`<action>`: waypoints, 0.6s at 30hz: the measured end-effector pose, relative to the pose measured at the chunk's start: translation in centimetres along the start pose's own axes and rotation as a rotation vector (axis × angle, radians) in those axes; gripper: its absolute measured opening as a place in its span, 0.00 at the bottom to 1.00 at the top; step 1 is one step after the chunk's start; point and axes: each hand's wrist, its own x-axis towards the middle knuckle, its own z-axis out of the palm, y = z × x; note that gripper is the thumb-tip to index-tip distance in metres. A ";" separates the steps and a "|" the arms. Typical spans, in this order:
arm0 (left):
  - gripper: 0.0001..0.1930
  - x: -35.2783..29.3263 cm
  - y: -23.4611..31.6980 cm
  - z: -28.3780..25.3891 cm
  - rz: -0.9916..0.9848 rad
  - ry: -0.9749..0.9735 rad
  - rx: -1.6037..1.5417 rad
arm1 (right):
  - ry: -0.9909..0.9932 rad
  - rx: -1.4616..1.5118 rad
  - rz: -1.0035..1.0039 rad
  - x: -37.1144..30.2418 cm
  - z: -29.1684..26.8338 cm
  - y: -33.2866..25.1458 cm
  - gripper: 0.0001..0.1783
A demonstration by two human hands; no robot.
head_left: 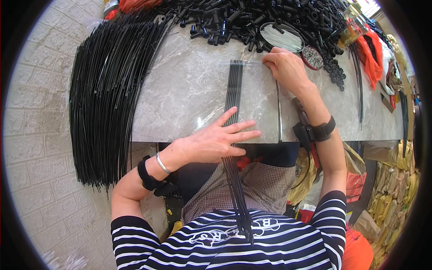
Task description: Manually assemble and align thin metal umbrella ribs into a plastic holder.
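Note:
A row of thin black rods (pixel 234 85) lies side by side on the table in front of me, their near ends hanging over the edge toward my striped shirt. My left hand (pixel 211 140) rests across the rods near the edge, fingers spread and pressing lightly on them. Beyond it, my right hand (pixel 287 67) pinches the end of a thin silvery wire (pixel 249 62) that crosses the far ends of the rods. Its exact tip between my fingertips is hidden. Another thin rod (pixel 279 112) lies alone to the right of the row.
A large sheaf of black rods (pixel 110 90) drapes over the left table edge. Black tubular parts (pixel 225 22) heap along the back. An oval dish of pale pins (pixel 282 38) and a round red dish of small metal bits (pixel 312 58) stand near my right hand. Small black pieces (pixel 334 74) lie beside them.

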 end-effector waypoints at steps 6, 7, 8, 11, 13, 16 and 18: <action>0.18 -0.1 0.0 0.2 -0.004 0.002 0.003 | -0.021 0.003 0.019 0.1 -0.1 -0.3 0.08; 0.18 -0.1 0.0 0.2 -0.005 0.004 0.007 | -0.015 0.014 0.018 0.1 0.0 -0.3 0.08; 0.18 -0.1 0.0 0.2 -0.004 0.004 0.006 | -0.015 0.014 0.018 0.2 0.1 -0.3 0.08; 0.17 0.0 0.0 0.1 -0.006 -0.003 -0.004 | 0.004 0.030 -0.010 0.5 0.5 -0.5 0.08; 0.17 0.0 0.0 0.1 -0.007 -0.007 0.004 | 0.016 0.009 -0.035 0.6 0.8 -0.6 0.09; 0.17 0.0 0.0 0.0 -0.006 -0.005 0.010 | 0.019 -0.014 -0.054 0.7 1.4 -0.4 0.08; 0.17 0.0 0.0 0.0 -0.009 -0.005 0.002 | 0.016 -0.037 -0.066 0.8 1.6 -0.8 0.08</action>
